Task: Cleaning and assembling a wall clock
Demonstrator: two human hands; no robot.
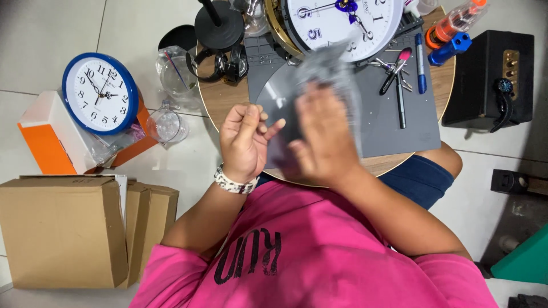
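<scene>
Person, seated: pink short-sleeved T-shirt (319, 256) with dark lettering on the chest; navy blue shorts (419, 179); black-and-white patterned wristband (233, 183) on the left wrist; both forearms bare.

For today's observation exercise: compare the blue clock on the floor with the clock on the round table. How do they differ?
The blue clock has a blue rim; the table clock has none fitted, and a gold ring sits beside it. The blue clock lies on an orange and white box, fully in view; the table clock rests on a grey mat, cut off by the picture's edge. Both have white faces with dark numerals.
</scene>
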